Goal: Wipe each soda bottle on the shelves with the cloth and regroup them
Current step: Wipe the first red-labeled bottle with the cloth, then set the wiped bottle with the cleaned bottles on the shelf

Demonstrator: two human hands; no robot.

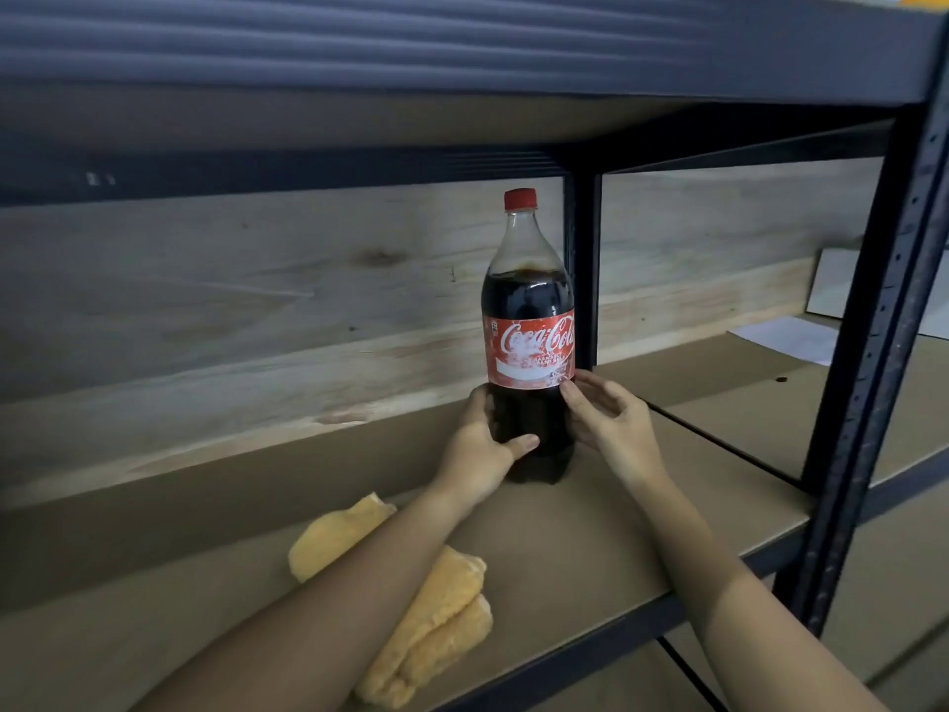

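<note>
Head view: the bottle [529, 341] stands upright on the shelf [590, 537]. The left hand [485, 444] grips its lower body; the right hand [611, 423] touches it, fingers loosely curled. The cloth [411, 603] lies near the shelf's front edge.

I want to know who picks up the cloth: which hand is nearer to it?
Left. The left hand grips the bottle just above the yellow cloth; the right hand touches the bottle's far side.

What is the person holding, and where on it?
The left hand grips the soda bottle low down, below its red label. The right hand only touches its side with its fingers.
</note>
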